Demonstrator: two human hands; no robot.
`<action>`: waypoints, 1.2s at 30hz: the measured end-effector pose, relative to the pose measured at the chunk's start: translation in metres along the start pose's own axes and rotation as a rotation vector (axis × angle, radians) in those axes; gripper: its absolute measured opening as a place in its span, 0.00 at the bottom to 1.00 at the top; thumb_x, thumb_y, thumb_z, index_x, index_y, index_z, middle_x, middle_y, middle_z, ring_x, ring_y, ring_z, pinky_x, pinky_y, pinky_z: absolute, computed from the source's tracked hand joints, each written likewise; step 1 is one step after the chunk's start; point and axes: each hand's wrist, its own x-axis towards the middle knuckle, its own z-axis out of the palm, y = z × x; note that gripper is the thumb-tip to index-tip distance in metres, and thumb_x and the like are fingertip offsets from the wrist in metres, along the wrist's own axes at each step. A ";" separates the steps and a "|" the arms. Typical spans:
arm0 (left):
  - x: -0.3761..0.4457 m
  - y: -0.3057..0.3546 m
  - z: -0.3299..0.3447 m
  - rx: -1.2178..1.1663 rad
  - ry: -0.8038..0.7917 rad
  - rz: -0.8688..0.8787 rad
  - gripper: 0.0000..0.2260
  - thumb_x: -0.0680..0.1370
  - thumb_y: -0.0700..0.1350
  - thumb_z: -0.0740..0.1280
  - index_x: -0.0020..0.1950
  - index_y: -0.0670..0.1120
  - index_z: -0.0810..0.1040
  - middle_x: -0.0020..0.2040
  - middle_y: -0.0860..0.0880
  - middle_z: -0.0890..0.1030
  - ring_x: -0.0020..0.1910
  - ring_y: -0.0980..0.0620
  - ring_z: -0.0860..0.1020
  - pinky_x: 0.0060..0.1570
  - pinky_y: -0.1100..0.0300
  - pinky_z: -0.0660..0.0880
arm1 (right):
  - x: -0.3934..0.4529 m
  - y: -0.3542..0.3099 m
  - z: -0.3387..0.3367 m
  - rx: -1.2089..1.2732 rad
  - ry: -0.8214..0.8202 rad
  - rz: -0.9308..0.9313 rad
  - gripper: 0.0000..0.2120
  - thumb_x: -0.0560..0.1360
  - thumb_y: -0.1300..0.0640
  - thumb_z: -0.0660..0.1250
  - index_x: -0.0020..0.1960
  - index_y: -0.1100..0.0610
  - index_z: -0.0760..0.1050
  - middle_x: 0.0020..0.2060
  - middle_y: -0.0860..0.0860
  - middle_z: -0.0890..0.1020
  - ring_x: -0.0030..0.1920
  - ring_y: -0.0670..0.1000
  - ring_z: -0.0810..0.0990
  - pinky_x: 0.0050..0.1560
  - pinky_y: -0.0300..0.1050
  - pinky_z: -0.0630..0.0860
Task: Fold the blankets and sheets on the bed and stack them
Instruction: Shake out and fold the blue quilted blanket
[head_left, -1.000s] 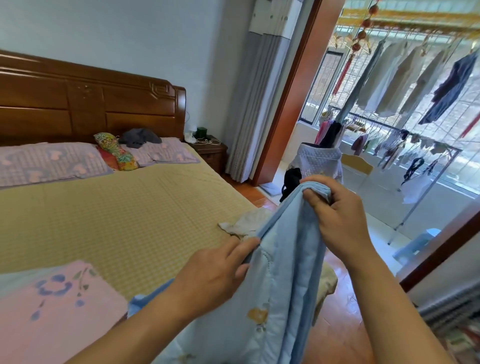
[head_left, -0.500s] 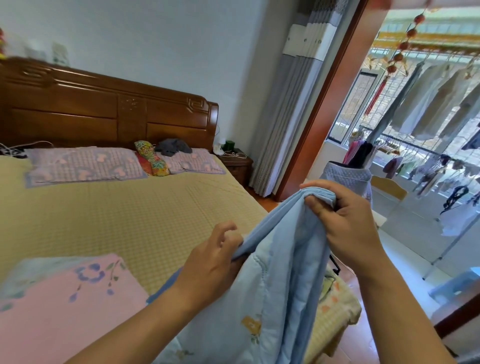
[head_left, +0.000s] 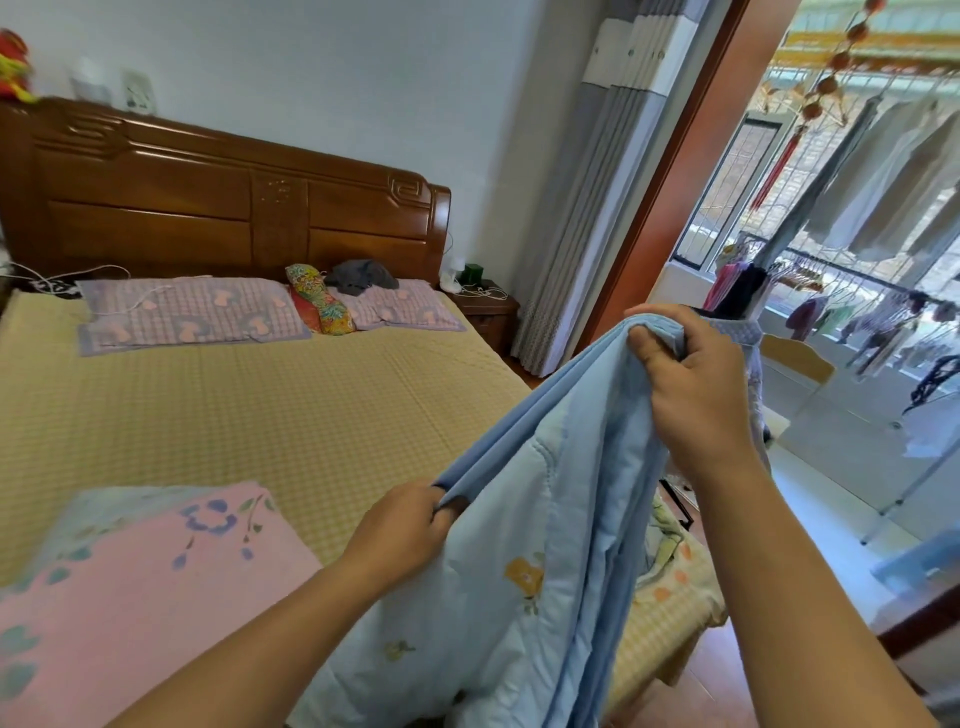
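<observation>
the left hand (head_left: 400, 525) now sits lower and further left along the light blue quilt's (head_left: 519, 545) folded edge than a second ago — its fingers, then spread loosely over the cloth, now pinch the hem tight. the stretch of edge between it and the right hand (head_left: 691, 384) runs longer and tauter. more of the pink floral sheet (head_left: 130, 587) shows — the view has swung left.

Two blankets (one blue (head_left: 524, 545), one pink (head_left: 140, 582)), two pillows (head_left: 192, 317), two hands (head_left: 691, 389).
</observation>
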 end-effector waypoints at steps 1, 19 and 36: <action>0.002 -0.004 -0.006 -0.066 0.003 0.018 0.17 0.82 0.56 0.61 0.33 0.56 0.74 0.37 0.59 0.76 0.36 0.59 0.74 0.39 0.53 0.72 | 0.003 0.002 -0.001 0.006 0.053 0.014 0.07 0.81 0.60 0.66 0.53 0.49 0.80 0.48 0.41 0.82 0.50 0.37 0.78 0.52 0.33 0.74; -0.028 0.068 -0.056 0.516 0.107 0.315 0.17 0.78 0.54 0.53 0.66 0.59 0.68 0.59 0.52 0.71 0.28 0.47 0.73 0.26 0.56 0.66 | 0.034 0.011 0.055 -0.337 -0.043 -0.339 0.06 0.80 0.60 0.65 0.55 0.60 0.79 0.50 0.52 0.82 0.49 0.47 0.78 0.52 0.36 0.72; 0.022 0.037 -0.102 0.123 0.279 -0.221 0.10 0.76 0.56 0.66 0.49 0.52 0.81 0.48 0.50 0.75 0.43 0.45 0.76 0.39 0.56 0.68 | 0.071 -0.036 0.043 0.091 -0.153 -0.468 0.05 0.81 0.60 0.65 0.56 0.53 0.77 0.48 0.41 0.80 0.50 0.40 0.78 0.53 0.35 0.73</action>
